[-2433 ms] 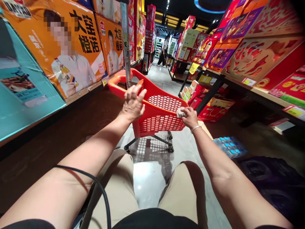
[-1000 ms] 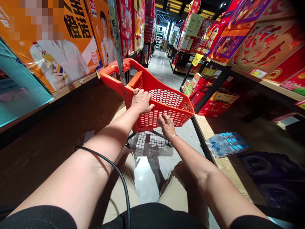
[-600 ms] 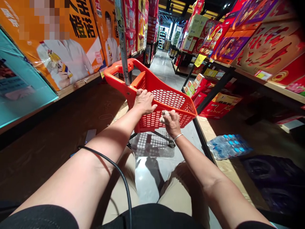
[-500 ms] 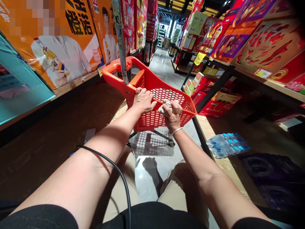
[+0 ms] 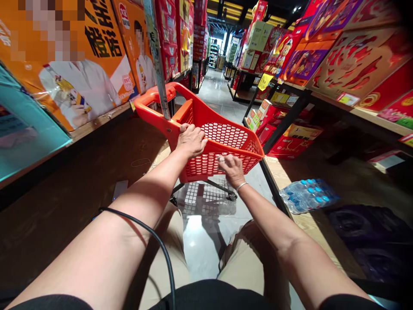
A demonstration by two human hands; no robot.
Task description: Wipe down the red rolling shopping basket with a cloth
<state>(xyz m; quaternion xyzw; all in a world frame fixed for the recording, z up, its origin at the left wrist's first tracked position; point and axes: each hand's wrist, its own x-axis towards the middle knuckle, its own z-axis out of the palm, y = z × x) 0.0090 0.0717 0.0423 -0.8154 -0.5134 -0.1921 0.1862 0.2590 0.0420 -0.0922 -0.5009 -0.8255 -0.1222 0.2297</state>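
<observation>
An orange-red plastic shopping cart (image 5: 222,148) with honeycomb-pattern sides stands before me, its handle toward the left. My left hand (image 5: 191,140) is closed over the top rim of its near side, close to the handle end. Against the perforated near side, below the rim, my right hand (image 5: 232,168) is curled around a pale, crumpled cloth (image 5: 221,159). Only a small bit of the cloth shows beside the fingers; the rest is hidden by the hand. A scuffed metal pole (image 5: 158,60) rises by the cart's handle.
Stacked orange boxes (image 5: 97,64) line the left shelf, red and purple gift boxes (image 5: 303,64) the right. A pack of bottled water (image 5: 308,196) lies on the low wooden ledge at right. A black cable (image 5: 161,241) crosses my left forearm. The aisle (image 5: 217,86) runs on ahead.
My right hand has moved down from the cart's rim to its perforated side, and the cloth is now mostly covered. My left hand keeps its hold on the rim.
</observation>
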